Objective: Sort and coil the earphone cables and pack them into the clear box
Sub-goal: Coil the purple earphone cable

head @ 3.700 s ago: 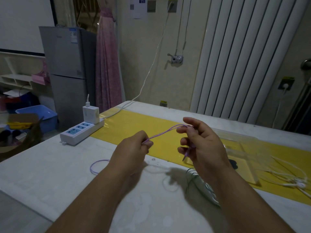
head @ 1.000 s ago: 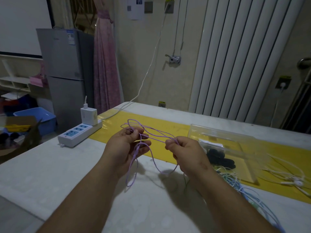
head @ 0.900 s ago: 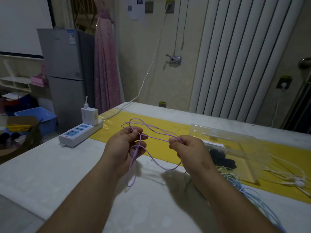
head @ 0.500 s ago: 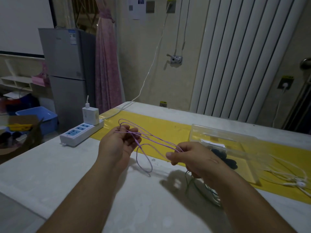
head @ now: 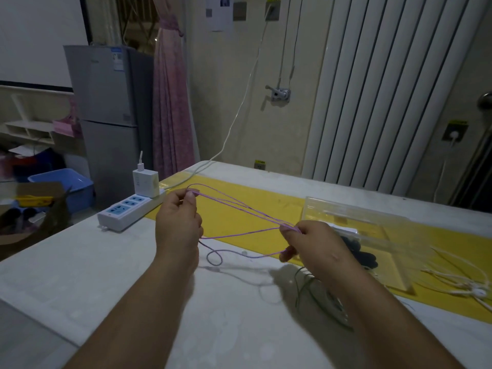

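In the middle of the frame the purple cable (head: pixel 239 209) is stretched in several long strands between the two hands, raised above the table (head: pixel 80 275). The left hand (head: pixel 178 222) pinches one bend of the strands between thumb and forefinger at centre left; the right hand (head: pixel 314 243) pinches the other bend at centre right, its other fingers curled in, and a further strand runs from its lower fingers down to a small loop lying on the table between the hands. The clear box (head: pixel 372 230) stands open at right of centre on the yellow strip (head: pixel 239 222), just behind the right hand, with something black (head: pixel 356 251) lying inside. White earphones (head: pixel 466 286) lie loose at the right edge, and a dark cable (head: pixel 306 286) lies on the table under the right wrist. A power strip (head: pixel 127 213) sits at centre left. The cable looks very light, thin and limp: it will hold no shape of its own, so the coil probably springs open as soon as a pinch lets go, and loose ends are likely to snag on the other cables. It is best held at the bends, all strands gathered under one thumb, with the trailing end wound round the bundle before it goes into the box; pull gently, since the wire near the plug and buds is probably the weak spot
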Motion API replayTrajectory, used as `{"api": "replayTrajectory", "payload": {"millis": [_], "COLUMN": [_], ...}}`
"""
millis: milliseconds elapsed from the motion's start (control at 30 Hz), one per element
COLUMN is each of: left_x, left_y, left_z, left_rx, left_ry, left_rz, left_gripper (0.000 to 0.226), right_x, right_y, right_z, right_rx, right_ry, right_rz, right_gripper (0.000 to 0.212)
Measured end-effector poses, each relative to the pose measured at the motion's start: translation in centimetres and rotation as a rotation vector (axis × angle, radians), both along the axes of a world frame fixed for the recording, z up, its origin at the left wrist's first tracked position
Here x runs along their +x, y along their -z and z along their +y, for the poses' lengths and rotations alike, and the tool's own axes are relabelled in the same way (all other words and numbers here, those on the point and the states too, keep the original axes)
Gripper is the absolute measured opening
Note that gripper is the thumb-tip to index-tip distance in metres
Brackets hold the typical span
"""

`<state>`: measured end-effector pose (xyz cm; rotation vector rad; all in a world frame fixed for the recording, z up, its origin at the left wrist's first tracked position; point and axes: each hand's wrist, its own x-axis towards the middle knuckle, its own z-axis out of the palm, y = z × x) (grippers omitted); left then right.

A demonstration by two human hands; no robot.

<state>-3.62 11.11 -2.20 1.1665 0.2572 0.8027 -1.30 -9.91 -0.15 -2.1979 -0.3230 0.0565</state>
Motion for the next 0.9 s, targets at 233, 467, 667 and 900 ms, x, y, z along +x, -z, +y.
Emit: {"api": "replayTrajectory", "payload": {"millis": [233,467,667,900], "left_x": [-0.2,0.1,0.4,0.4], "left_y": [-0.1,0.5,1.1,0.7], "left_z": [-0.5,0.3,1.0,1.0], "left_rx": [0.092,0.224,0.199,-0.168], "left_ry": [-0.068,-0.286,-0.369,-0.024], "left_rz": [0.025,0.139,0.227,0.287], "left_gripper": [0.022,0.018,0.038,0.047], "right_x": [-0.1,0.1,-0.1,0.4], "right_y": [-0.8,-0.2,-0.9,-0.4], "right_z": [-0.4,-0.5,-0.9,-0.8], "right_rx": [0.576,-0.012,-0.074,0.102], "right_ry": [-0.025,0.013,-0.088,-0.069], "right_rz": [0.399,-0.105,-0.038,0.037], "right_gripper": [0.03,0.04,0.033,0.037]}}
